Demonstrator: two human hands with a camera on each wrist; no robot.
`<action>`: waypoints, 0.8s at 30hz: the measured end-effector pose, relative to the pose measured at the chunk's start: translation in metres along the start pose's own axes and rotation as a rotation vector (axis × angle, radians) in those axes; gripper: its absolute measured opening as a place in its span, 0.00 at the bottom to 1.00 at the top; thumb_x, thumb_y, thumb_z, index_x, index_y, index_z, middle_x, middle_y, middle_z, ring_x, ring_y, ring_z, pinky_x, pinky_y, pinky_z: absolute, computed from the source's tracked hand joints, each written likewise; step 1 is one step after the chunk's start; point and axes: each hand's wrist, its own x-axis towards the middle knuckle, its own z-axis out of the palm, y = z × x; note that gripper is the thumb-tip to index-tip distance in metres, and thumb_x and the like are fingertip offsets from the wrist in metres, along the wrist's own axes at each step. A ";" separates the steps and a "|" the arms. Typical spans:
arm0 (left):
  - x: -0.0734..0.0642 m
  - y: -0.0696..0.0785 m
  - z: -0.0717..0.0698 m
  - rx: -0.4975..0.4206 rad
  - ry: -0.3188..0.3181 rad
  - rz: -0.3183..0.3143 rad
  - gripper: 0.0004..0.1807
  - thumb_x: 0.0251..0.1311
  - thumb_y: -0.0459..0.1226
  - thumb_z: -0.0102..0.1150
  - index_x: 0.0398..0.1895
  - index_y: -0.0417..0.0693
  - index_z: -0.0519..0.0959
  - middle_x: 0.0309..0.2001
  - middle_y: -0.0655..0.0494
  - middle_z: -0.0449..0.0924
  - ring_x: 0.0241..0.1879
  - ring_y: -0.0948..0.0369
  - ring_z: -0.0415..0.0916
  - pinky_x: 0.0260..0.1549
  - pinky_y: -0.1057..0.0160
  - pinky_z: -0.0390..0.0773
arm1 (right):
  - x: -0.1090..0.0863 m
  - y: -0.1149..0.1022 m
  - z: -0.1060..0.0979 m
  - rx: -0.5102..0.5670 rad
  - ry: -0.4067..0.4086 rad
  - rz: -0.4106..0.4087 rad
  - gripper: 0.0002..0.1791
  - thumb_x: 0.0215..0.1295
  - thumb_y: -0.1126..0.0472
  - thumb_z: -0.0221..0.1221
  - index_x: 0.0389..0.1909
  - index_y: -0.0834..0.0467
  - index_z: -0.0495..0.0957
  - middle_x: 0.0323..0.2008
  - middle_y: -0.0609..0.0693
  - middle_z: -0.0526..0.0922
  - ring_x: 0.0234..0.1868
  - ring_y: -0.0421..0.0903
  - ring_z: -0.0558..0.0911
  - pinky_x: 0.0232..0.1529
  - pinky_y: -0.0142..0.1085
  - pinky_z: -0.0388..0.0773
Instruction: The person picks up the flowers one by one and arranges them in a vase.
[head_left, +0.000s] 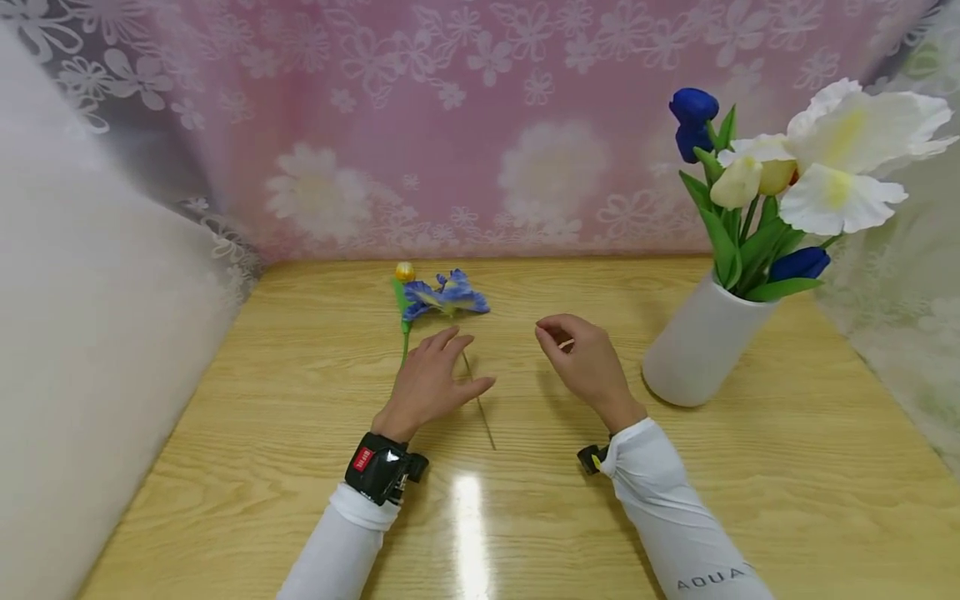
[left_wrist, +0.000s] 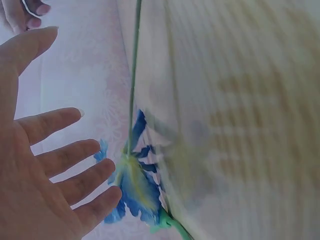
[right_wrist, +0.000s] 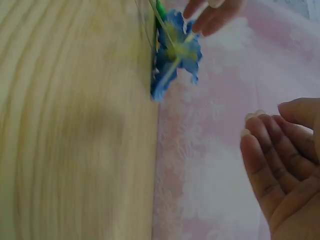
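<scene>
A blue artificial iris (head_left: 457, 293) with a yellow-streaked centre lies near the back of the table, its thin stem (head_left: 484, 412) running toward the front. Beside it on the left is a yellow tulip (head_left: 405, 271) on a green stem, partly hidden by my left hand (head_left: 429, 377). That hand hovers over the stems with fingers spread and nothing in its grasp; the left wrist view shows its fingertips overlapping the iris petals (left_wrist: 137, 187). To the right, my right hand (head_left: 591, 360) is raised above the table, thumb close to the loosely bent fingers (right_wrist: 265, 160), holding nothing.
A white vase (head_left: 701, 346) stands right of my right hand, filled with blue tulips, pale tulips and a large white iris (head_left: 840, 158) leaning right. A pink floral curtain (head_left: 450, 150) hangs along the table's back edge. The wooden table (head_left: 247, 467) meets a pale wall on the left.
</scene>
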 end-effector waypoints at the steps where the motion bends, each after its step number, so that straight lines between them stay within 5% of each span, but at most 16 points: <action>1: -0.001 -0.001 0.000 -0.004 0.002 -0.003 0.39 0.56 0.63 0.57 0.64 0.48 0.71 0.67 0.45 0.63 0.63 0.44 0.62 0.58 0.41 0.63 | 0.001 -0.001 0.005 0.005 -0.027 0.011 0.12 0.69 0.57 0.57 0.45 0.60 0.82 0.36 0.48 0.83 0.36 0.43 0.81 0.36 0.41 0.80; 11: -0.012 -0.013 -0.002 0.019 -0.015 -0.061 0.42 0.55 0.65 0.56 0.65 0.45 0.71 0.67 0.46 0.62 0.64 0.44 0.62 0.58 0.41 0.63 | 0.013 -0.007 0.049 -0.024 -0.262 0.132 0.17 0.70 0.53 0.55 0.50 0.59 0.81 0.38 0.47 0.83 0.38 0.45 0.81 0.40 0.43 0.79; 24: -0.020 -0.022 -0.006 0.038 0.004 -0.076 0.41 0.56 0.63 0.57 0.63 0.44 0.73 0.66 0.45 0.64 0.63 0.43 0.62 0.58 0.41 0.63 | 0.021 -0.016 0.083 -0.085 -0.435 0.194 0.18 0.67 0.55 0.58 0.49 0.65 0.80 0.35 0.49 0.83 0.37 0.43 0.80 0.43 0.40 0.77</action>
